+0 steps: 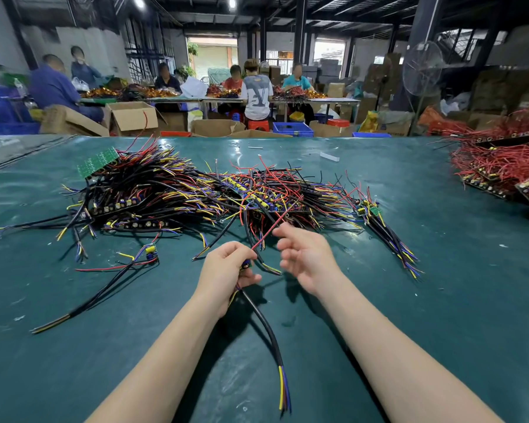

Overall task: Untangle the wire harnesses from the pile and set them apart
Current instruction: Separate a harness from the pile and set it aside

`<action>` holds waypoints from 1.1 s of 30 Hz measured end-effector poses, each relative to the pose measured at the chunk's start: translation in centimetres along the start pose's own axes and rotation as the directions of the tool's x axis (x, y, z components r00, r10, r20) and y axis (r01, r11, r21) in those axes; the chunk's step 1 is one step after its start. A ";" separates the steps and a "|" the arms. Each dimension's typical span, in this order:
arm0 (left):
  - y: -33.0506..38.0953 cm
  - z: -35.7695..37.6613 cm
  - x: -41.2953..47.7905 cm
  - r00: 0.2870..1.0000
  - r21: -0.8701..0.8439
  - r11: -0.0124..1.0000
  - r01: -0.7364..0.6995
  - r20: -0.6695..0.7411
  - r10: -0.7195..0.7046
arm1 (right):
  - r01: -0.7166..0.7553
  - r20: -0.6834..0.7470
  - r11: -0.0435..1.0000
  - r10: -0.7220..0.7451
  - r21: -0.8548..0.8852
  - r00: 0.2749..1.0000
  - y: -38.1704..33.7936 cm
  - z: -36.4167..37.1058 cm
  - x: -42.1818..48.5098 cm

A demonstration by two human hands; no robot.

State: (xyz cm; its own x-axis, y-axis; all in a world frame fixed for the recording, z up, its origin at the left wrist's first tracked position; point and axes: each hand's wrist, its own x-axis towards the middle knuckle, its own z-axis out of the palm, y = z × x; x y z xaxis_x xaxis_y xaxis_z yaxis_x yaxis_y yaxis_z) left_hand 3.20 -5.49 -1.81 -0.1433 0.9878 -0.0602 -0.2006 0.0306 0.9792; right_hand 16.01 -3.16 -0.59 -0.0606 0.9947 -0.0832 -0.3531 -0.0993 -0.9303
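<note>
A big tangled pile of wire harnesses (pixel 196 193) with black, red, yellow and blue leads and small circuit boards lies across the middle of the green table (pixel 440 300). My left hand (pixel 226 270) grips one harness (pixel 264 328) by its small board; its black cable hangs toward me and ends in yellow and blue leads. A red lead (pixel 268 235) runs from that hand up into the pile. My right hand (pixel 303 254) hovers just right of it, fingers loosely curled, holding nothing. One separate harness (pixel 116 270) lies to the left.
A second heap of red-wired boards (pixel 501 166) sits at the table's far right. A green circuit panel (pixel 98 161) leans on the pile's left end. Behind the table stand cardboard boxes (pixel 132 117), blue crates and several seated people at other tables.
</note>
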 end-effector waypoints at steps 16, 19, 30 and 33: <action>0.4 0.1 -0.5 0.996 -0.005 1.000 0.024 0.083 -0.024 | 0.119 0.123 0.990 -0.109 -0.078 0.986 1.6 1.4 -0.4; 0.4 0.1 -0.5 0.994 0.050 0.998 0.025 0.108 -0.030 | 0.130 0.049 0.989 -0.127 -0.068 0.991 1.1 1.0 -0.1; 0.4 -0.2 -0.9 0.956 0.262 0.961 -0.086 0.293 0.005 | 0.121 -0.235 0.940 -0.045 0.319 0.971 -0.7 -2.4 2.0; 0.5 -0.6 -0.7 0.976 0.176 0.984 -0.030 0.216 -0.009 | 0.148 -0.254 0.939 -0.069 0.310 0.965 -0.9 -2.6 1.9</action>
State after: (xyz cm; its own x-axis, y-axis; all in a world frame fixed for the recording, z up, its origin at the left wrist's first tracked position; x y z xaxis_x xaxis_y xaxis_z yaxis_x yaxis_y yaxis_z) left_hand 2.60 -6.22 -1.35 0.0712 0.9971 -0.0258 -0.0229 0.0275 0.9994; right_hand 18.63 -1.09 -0.89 0.2028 0.9733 -0.1072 -0.6299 0.0459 -0.7753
